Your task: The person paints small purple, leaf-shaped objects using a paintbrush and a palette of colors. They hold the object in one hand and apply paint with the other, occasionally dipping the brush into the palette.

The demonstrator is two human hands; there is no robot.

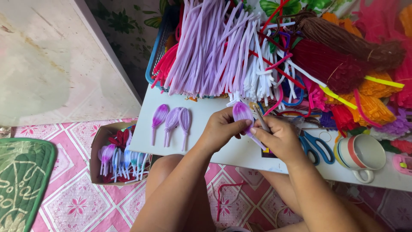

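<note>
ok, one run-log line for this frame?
left hand: holds purple petal | right hand: on petal, holds thin tool | three petals on table

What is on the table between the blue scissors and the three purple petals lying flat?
In the head view, both hands, the left hand and right hand, sit there, holding a purple petal between scissors and finished petals.

Single view, from the camera on my head: I look steeply down, at close range, over my forearms onto the white table edge and the pink patterned floor beneath. The far side, perhaps slightly cropped, runs off the top.
</note>
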